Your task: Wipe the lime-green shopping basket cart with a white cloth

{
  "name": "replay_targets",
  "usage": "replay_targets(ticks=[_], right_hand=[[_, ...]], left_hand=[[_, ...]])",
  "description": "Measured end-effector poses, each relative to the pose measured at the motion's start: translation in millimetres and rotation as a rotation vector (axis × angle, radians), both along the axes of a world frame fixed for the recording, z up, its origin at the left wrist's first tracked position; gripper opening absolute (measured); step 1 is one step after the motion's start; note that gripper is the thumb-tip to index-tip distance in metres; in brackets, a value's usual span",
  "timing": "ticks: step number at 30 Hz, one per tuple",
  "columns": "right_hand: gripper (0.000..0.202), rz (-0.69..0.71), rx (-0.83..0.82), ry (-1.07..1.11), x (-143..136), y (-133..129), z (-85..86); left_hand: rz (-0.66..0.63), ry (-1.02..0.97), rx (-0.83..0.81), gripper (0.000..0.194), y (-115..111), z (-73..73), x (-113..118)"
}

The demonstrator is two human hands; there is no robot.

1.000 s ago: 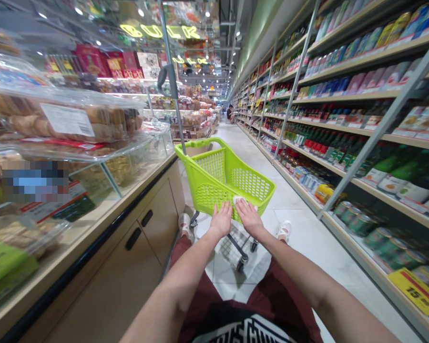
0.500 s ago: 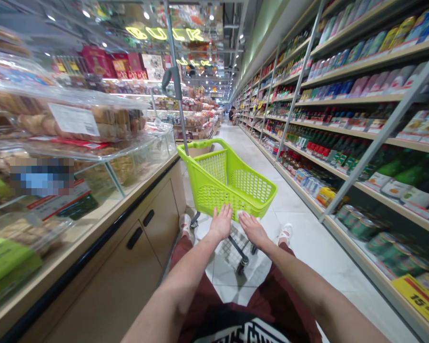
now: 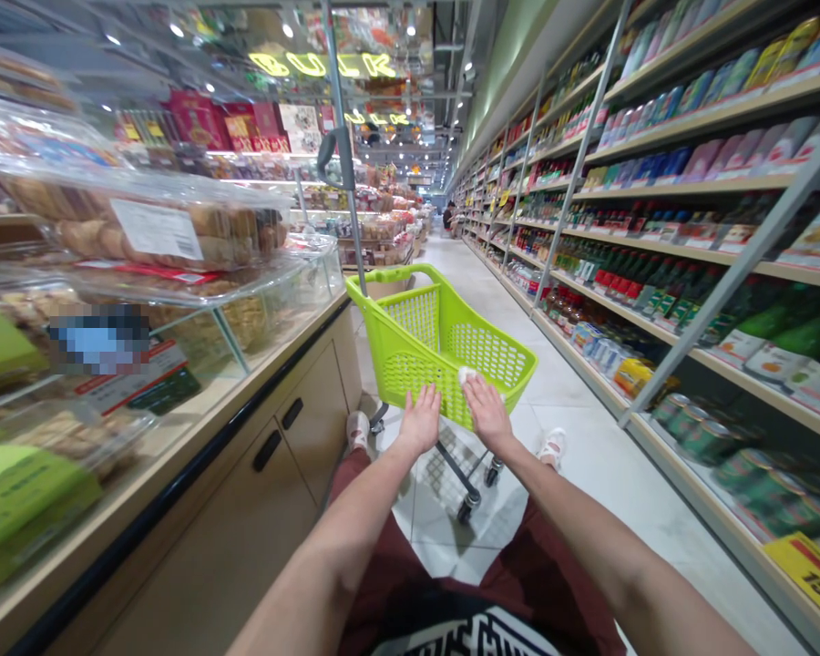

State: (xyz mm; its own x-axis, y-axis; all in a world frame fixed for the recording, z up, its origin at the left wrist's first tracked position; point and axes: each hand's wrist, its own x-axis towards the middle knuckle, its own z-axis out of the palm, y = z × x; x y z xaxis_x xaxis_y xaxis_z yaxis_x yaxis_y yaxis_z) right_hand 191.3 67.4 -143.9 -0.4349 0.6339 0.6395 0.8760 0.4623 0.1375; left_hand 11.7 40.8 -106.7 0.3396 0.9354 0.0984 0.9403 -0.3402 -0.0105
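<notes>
- The green cart [image 3: 444, 351] was seen a little further along the aisle floor [image 3: 588, 456] than a second before, having been rolled forward beside the wooden desk [image 3: 246, 383] on its left.
- The left hand [image 3: 420, 421] was laid flat on the cart's near rim, fingers spread and not curled round it, as in the earlier frames.
- The right hand [image 3: 486, 412] was kept on the same rim, just right of the left hand, closed over a small white object [image 3: 466, 374]; what that object was could not be told.
- The cart's basket was seen to hold nothing.
- The bottle shelves [image 3: 656, 273] stood to the right of the cart, the pastry boxes [image 3: 170, 228] to its left, both passed slightly.
- It was judged that the pushing was simply being carried on.
</notes>
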Motion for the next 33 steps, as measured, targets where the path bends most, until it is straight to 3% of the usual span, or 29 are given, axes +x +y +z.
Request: replay_targets(ticks=[4, 8, 15, 19, 22, 27, 30, 33], right_hand=[[0.045, -0.209, -0.029, 0.232, -3, 18, 18.4], [0.044, -0.197, -0.092, 0.163, 8, 24, 12.3], [0.044, -0.119, 0.010, 0.086, 79, 27, -9.4], [0.039, -0.210, 0.012, 0.047, 105, 37, -2.0], [0.037, -0.233, -0.038, 0.026, 87, 51, 16.7], [0.040, -0.141, -0.173, -0.010, 22, 83, 46.1], [0.043, -0.172, -0.236, 0.037, 5, 100, 51.4], [0.045, -0.173, -0.249, 0.078, 12, 109, 46.8]], left_hand=[[-0.006, -0.004, -0.020, 0.067, 1, 4.3, 3], [-0.017, 0.001, 0.000, 0.067, 0, 12.3, 2], [0.005, 0.029, 0.023, 0.063, 2, 19.1, -6], [-0.006, 0.036, 0.054, 0.063, 9, 17.2, -2], [-0.025, 0.032, 0.087, 0.063, 13, 17.5, 4], [-0.037, 0.047, 0.104, 0.060, 12, 25.3, 6], [-0.033, 0.054, 0.115, 0.060, 10, 32.5, -3], [-0.009, 0.054, 0.132, 0.061, 13, 41.4, -15]])
